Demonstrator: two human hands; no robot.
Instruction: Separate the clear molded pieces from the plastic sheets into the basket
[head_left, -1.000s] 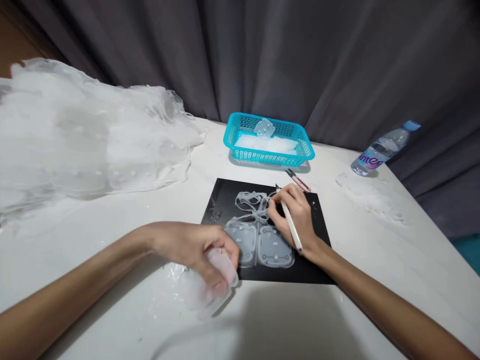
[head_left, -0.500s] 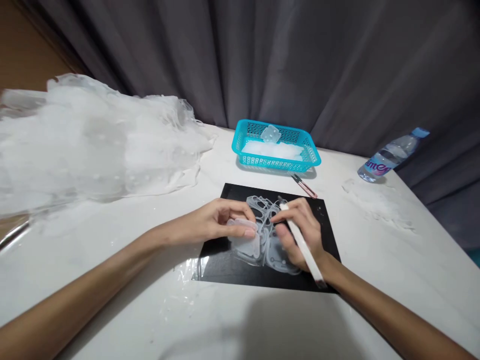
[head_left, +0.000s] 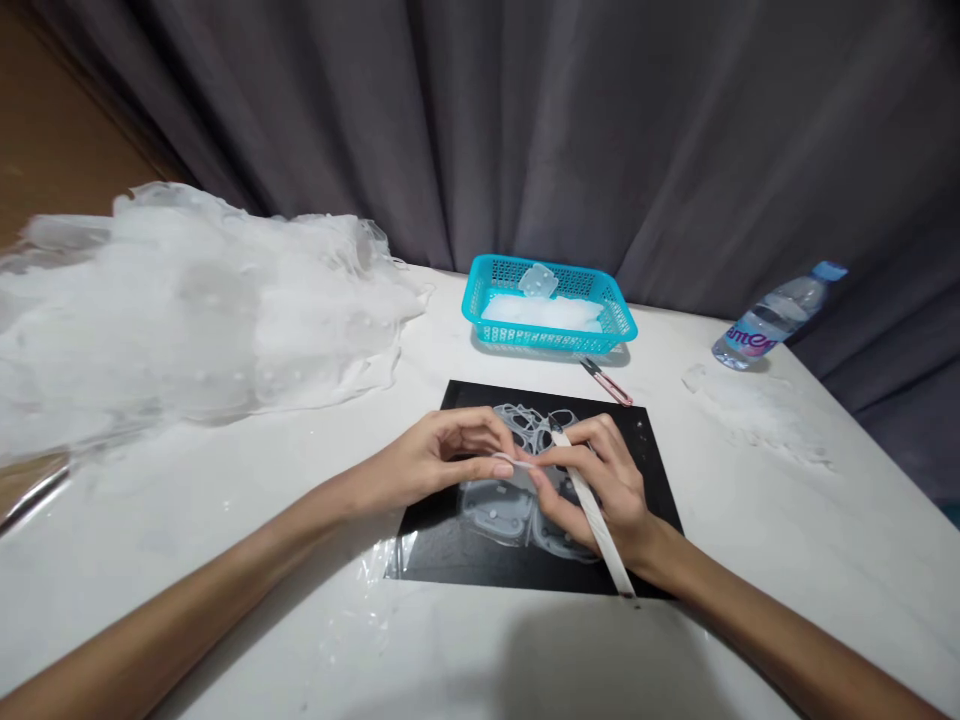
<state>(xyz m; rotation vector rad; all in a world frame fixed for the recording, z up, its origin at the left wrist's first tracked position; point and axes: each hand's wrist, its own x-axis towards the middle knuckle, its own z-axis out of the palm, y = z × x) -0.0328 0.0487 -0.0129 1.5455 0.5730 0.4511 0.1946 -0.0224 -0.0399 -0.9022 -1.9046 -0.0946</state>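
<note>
My left hand (head_left: 457, 450) pinches a thin, translucent white plastic-like piece (head_left: 514, 461) between thumb and fingers. The piece is seen nearly edge-on, and its far end meets the fingertips of my right hand (head_left: 607, 480). A slim white-handled tool (head_left: 596, 515) lies through the right hand, its dark pointed tip facing away from me; its exact kind is unclear. Below both hands, a clear molded sheet (head_left: 495, 515) with rounded outlines and looping strands rests on a black mat (head_left: 435, 555). My fingers hide part of that sheet.
A blue perforated basket (head_left: 551, 340) holding translucent pieces stands behind the mat. Thread snips (head_left: 607, 382) lie between them. At left is a big heap of translucent white sheets (head_left: 202, 320). A water bottle (head_left: 780, 318) and thin clear scraps (head_left: 757, 415) are at right.
The piece in my left hand has tilted from showing its broad face to nearly edge-on. My right hand has moved left, bringing its fingertips to the piece.
</note>
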